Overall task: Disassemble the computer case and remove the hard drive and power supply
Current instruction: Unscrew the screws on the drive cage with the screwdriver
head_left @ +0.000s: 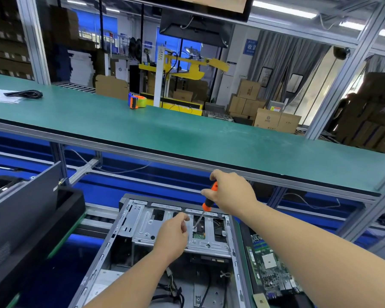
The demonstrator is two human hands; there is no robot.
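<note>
The right hand (231, 192) grips an orange-and-black screwdriver (208, 202), its tip on the drive bracket (147, 230) inside the open computer case (129, 218); the left hand (172, 235), fingers loosely curled, rests beside it.

1 open computer case (129, 221), 1 screwdriver (209, 202), 1 motherboard (269, 265), 1 tape dispenser (137, 100)
</note>
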